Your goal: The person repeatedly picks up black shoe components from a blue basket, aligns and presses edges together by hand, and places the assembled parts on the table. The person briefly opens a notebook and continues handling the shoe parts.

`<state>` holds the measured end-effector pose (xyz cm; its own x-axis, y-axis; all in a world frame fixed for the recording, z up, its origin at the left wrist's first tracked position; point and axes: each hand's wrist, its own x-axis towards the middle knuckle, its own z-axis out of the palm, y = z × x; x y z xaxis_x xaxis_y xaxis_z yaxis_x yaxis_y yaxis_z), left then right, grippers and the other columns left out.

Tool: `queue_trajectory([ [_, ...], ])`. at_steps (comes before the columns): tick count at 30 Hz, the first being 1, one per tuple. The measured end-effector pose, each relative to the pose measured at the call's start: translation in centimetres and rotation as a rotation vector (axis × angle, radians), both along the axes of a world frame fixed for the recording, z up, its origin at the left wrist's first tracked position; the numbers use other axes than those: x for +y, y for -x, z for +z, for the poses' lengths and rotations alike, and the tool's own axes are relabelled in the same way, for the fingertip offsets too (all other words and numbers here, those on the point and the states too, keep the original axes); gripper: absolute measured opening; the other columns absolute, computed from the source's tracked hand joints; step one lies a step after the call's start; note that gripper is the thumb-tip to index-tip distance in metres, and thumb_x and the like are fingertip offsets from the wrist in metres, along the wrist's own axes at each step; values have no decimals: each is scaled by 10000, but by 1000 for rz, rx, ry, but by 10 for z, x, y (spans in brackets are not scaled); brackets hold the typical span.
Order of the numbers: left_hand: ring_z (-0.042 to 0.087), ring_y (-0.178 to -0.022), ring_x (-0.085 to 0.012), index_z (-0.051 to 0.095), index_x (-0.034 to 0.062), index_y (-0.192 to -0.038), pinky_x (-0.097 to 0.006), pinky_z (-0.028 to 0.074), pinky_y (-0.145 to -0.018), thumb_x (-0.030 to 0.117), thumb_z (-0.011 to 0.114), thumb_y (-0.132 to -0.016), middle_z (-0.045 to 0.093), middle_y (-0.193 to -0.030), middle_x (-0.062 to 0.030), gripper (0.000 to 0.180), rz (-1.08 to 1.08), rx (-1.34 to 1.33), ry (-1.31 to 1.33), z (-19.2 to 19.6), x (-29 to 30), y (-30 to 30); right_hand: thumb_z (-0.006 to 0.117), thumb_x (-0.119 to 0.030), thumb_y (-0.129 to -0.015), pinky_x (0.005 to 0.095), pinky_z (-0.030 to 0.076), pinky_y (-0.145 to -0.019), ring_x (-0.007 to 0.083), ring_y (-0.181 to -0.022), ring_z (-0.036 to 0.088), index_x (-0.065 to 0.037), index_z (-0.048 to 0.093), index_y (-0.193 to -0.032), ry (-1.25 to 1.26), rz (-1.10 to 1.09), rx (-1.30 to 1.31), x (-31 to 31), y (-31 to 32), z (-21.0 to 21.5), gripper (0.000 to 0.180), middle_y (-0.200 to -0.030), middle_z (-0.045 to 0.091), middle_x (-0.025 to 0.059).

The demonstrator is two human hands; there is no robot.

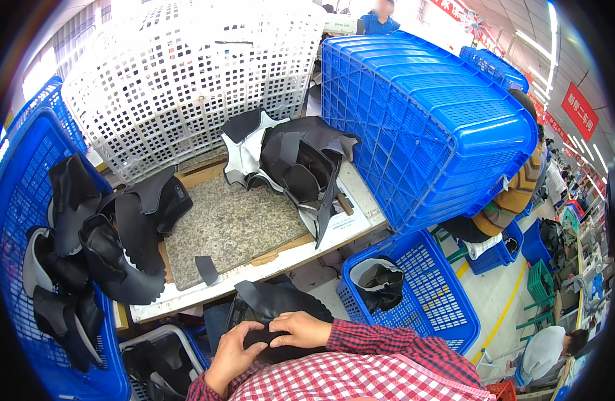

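Observation:
A black shoe upper [291, 300] rests against my lap, just below the table's front edge. My left hand [238, 350] grips its near edge with curled fingers and thumb. Close beside it, my right hand [299, 330] is closed on the same upper, the two thumbs almost touching. What lies under the fingers is hidden. On the table ahead is a speckled stone slab [227, 224], with a small black scrap [206, 269] at its front edge. More black and white uppers [297, 160] are heaped at the slab's far right.
Left of the table, a blue basket [20, 194] holds several black uppers [130, 234]. A white crate [194, 80] and a blue crate [414, 120] stand tilted behind. At right, a blue basket [448, 301] on the floor contains an upper [378, 284]. Other people sit farther right.

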<state>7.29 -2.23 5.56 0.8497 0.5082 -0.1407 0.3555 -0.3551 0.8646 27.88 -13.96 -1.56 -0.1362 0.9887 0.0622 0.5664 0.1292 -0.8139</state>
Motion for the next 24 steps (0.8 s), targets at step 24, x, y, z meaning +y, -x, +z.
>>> queue_trajectory([
  [24,720,-962,-317,676,22,-1187,-379,564,-853,100,814,-815,733,-1070,-173,405,5,16,5,-4,1,-2,818,-365,-843,460,524,-811,375,-967,676,-63,675,-1089,76,15,-53,0,-7,13,415,-1007,696,141],
])
